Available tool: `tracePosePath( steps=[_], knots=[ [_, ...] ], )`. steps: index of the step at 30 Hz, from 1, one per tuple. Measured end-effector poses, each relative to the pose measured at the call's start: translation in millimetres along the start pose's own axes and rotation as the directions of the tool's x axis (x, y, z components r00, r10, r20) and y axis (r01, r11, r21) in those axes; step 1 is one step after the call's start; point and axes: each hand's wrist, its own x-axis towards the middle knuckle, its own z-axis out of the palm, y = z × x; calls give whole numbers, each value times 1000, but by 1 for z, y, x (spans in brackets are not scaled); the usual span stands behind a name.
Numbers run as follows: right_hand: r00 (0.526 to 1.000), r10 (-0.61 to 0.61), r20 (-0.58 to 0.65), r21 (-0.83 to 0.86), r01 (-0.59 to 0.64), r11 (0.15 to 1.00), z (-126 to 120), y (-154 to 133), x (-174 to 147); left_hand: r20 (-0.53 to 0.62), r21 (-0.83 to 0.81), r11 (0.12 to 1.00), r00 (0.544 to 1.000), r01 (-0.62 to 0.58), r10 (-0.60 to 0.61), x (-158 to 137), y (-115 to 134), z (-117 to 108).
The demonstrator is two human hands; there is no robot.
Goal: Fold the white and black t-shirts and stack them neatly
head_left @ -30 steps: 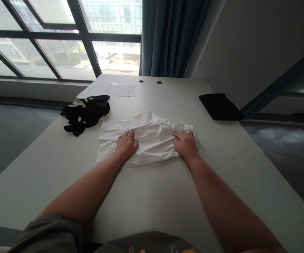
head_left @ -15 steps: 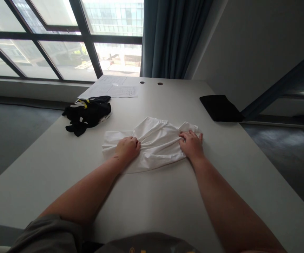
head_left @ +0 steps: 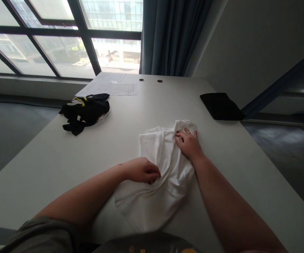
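A crumpled white garment point(head_left: 165, 151) lies on the table in front of me, its folds running toward both hands. I cannot tell which kind of garment it is. My left hand point(head_left: 144, 170) is closed in a pinch on the fabric near its middle, on the side closer to me. At the garment's far right end, my right hand point(head_left: 189, 142) grips a bunched part, with some fingers lying over the cloth. The garment's near edge hangs toward my body, spread in a loose fan.
Black clothing point(head_left: 87, 112) with a yellow strip is heaped at the table's left edge. Behind it lie printed papers point(head_left: 123, 89). A flat black item point(head_left: 222, 106) rests at the right edge. The white table point(head_left: 88, 168) has two round holes near its far end.
My left hand has moved toward me and to the right, drawing the garment's left part along. The cloth now extends closer to my body. My right hand has shifted only slightly left.
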Motion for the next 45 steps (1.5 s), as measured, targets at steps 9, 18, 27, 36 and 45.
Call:
tracePosePath(
  steps=[9,18,27,36,45],
  knots=[
    [955,-163,247,77,148,986,0,-8,-1,-779,295,954,592,53,208,8,-44,-8],
    [913,-283,294,311,189,932,-9,-20,-2,-748,329,912,658,246,93,2,-55,-29],
    [849,-385,360,380,244,892,-20,-44,-5,-717,233,937,697,261,-15,12,-84,-31],
    [880,-413,236,470,269,841,-7,-56,-10,-762,206,910,642,361,-82,14,-86,-36],
    [927,-312,210,280,249,927,6,-50,-9,-780,121,912,606,393,-158,14,-87,-37]
  ],
)
